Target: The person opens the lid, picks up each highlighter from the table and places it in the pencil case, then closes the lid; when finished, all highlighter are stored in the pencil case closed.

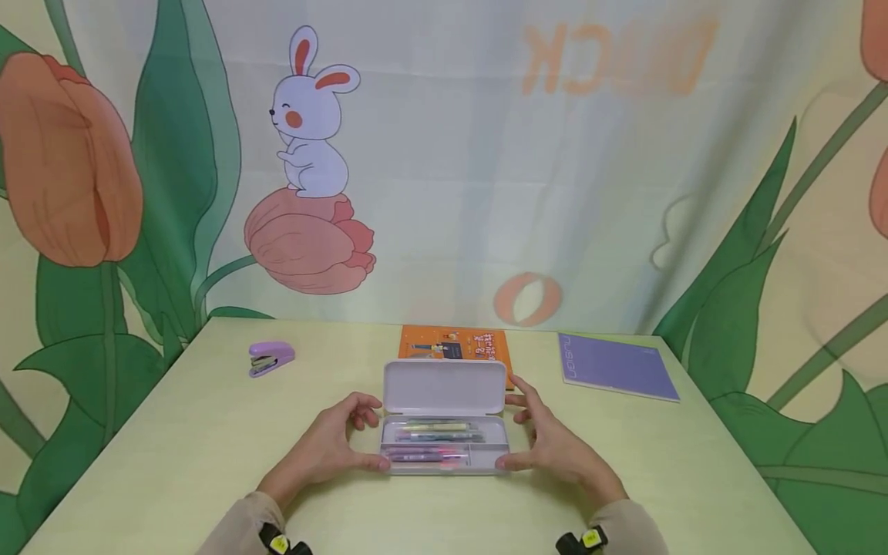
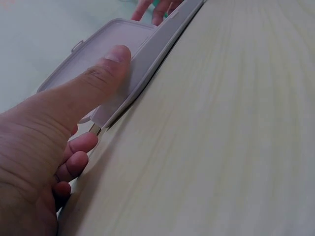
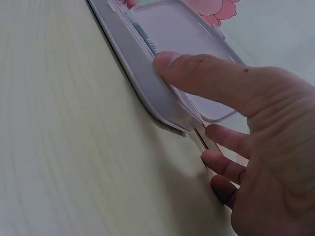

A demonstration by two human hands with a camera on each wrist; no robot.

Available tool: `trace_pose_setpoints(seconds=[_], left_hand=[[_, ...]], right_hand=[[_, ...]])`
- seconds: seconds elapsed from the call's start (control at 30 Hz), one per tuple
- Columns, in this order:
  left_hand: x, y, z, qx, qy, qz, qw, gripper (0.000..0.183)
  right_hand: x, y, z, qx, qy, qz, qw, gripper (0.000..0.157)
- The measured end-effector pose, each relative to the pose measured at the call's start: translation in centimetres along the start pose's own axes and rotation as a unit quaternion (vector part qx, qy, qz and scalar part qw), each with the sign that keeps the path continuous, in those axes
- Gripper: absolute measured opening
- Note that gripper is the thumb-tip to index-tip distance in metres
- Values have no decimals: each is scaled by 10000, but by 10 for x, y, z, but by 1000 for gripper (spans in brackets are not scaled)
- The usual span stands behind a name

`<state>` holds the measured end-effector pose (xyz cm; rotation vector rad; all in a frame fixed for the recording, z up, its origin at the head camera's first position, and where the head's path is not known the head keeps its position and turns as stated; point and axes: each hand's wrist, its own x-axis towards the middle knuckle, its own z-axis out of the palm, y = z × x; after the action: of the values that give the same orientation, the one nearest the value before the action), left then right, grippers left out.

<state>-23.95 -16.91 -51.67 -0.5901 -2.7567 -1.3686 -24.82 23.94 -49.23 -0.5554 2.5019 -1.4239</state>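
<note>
On the table stands a pale grey pencil case (image 1: 489,456), its lid (image 1: 444,388) raised at the back. Several pens (image 1: 433,455) lie in its two long compartments. My left hand (image 1: 331,439) is at the left end, thumb against the front corner and the other fingers loosely bent beside the case. At the other end my right hand (image 1: 558,447) rests its thumb on the front right corner, with the index finger stretched up beside the lid. In the right wrist view, the right thumb (image 3: 197,73) lies on the front rim, its other fingers spread past the case's end.
Behind the lid lies an orange book (image 1: 416,339), partly hidden. A purple notebook (image 1: 617,368) is at the back right, with a green edge showing behind it. A lilac stapler (image 1: 270,358) sits at the back left. A printed curtain (image 1: 444,193) hangs behind the table.
</note>
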Motion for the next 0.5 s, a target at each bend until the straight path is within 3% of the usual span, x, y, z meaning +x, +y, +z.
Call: trace_pose_setpoints(seconds=[0.1,0.2,0.37,0.5], left_hand=[[-1,1,0,40,-49,-23,10000,117],[-1,1,0,108,-87,42,9999,125],[-1,0,0,131,-62,142,9998,115],[-1,0,1,75,-63,176,9998,104]], right_hand=[[0,-2,1,-173,-24,-41,9998,134],[-1,-3,1,-237,-27,-36,9997,128],[-2,-3,1,-51,-77,-72,9999,120],[-4,-2,-1,-182,-122,-207,9995,101]])
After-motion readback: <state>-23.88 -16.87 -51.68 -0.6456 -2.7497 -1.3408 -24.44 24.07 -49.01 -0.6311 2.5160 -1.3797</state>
